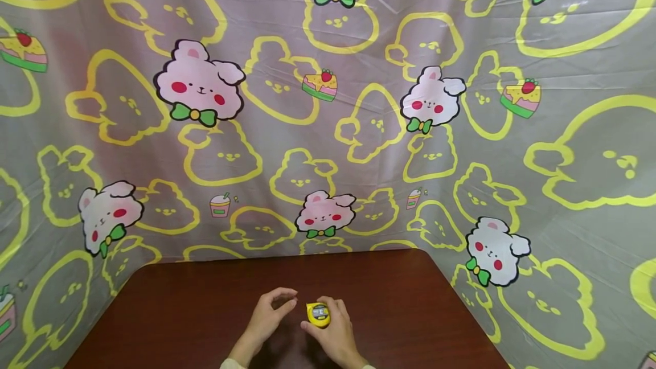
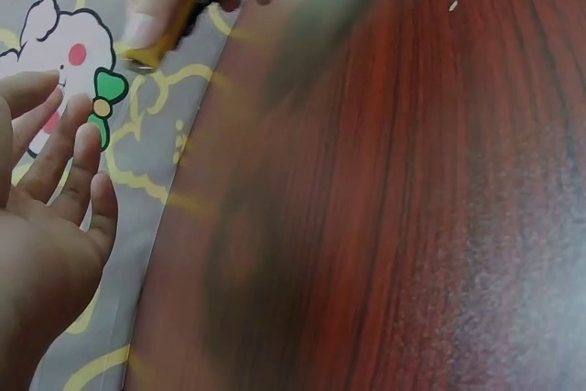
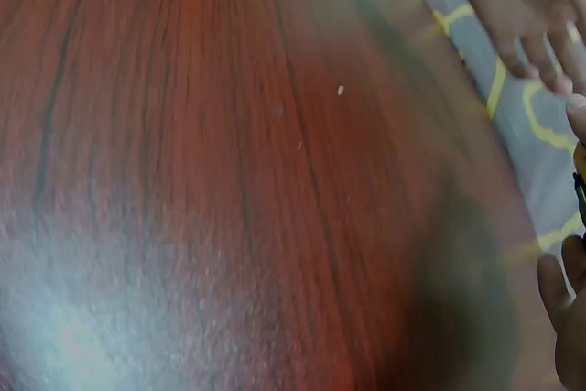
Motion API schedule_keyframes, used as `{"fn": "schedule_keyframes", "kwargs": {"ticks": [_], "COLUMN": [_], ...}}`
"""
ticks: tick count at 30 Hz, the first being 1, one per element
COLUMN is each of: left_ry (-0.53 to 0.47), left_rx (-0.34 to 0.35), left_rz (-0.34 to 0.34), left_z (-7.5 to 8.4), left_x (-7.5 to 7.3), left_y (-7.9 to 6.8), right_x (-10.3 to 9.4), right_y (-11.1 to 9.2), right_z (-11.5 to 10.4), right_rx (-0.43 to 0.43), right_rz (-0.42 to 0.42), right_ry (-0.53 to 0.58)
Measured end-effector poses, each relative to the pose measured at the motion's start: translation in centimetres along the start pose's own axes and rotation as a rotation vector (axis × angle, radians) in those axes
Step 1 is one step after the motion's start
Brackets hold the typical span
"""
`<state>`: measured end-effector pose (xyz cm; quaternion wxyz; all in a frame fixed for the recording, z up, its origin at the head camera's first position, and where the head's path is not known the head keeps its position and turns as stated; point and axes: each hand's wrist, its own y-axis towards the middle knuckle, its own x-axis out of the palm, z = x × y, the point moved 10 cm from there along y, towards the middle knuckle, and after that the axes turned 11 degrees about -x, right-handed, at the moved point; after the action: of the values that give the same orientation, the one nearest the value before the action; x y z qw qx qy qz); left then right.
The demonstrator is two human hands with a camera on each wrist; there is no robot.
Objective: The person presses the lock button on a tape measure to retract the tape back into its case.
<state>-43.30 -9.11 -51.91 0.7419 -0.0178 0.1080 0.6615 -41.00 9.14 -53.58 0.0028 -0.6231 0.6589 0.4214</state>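
A yellow tape measure (image 1: 318, 314) with a grey label is held between the thumb and fingers of my right hand (image 1: 335, 326), raised over the dark red-brown table. To its left, my left hand (image 1: 269, 312) is held with relaxed, slightly bent fingers and nothing in them. A small gap separates those fingers from the tape measure. In the left wrist view, the left palm (image 2: 46, 244) shows with fingers apart, and the tape measure's yellow case (image 2: 169, 43) appears above it. At the right wrist view's edge, the right hand is partly cut off.
The wood-grain table (image 1: 205, 300) has rounded far corners. A grey curtain (image 1: 287, 135) printed with yellow outlines and white rabbits hangs behind it and along both sides. One tiny pale speck (image 3: 341, 91) lies on the tabletop. Hand shadows fall on the wood.
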Motion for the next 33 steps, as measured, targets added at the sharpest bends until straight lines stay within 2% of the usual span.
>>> {"fn": "schedule_keyframes", "kwargs": {"ticks": [4, 12, 16, 23, 27, 33], "left_ry": [-0.026, -0.055, -0.061, -0.067, -0.073, -0.070], "left_rx": [-0.013, -0.037, -0.050, -0.081, -0.085, -0.087], "left_rz": [0.026, 0.034, 0.037, 0.065, 0.086, 0.090], "left_z": [-0.3, -0.4, -0.4, -0.8, -1.0, -1.3], "left_x": [-0.7, -1.0, -1.1, -1.5, -1.7, -1.8], "left_y": [0.0, -0.1, -0.2, -0.2, -0.2, -0.5], "right_x": [0.0, 1.9, 2.7, 4.0, 4.3, 4.2], "right_y": [-0.3, -1.1, -1.3, -1.6, -1.7, -1.9], "right_z": [0.5, 2.3, 2.4, 2.4, 2.5, 2.7], "right_rx": [-0.006, 0.039, 0.029, 0.034, 0.027, 0.033], "right_rz": [0.012, -0.080, -0.093, -0.166, -0.148, -0.120], "right_ry": [-0.059, -0.167, -0.244, -0.394, -0.443, -0.458]}}
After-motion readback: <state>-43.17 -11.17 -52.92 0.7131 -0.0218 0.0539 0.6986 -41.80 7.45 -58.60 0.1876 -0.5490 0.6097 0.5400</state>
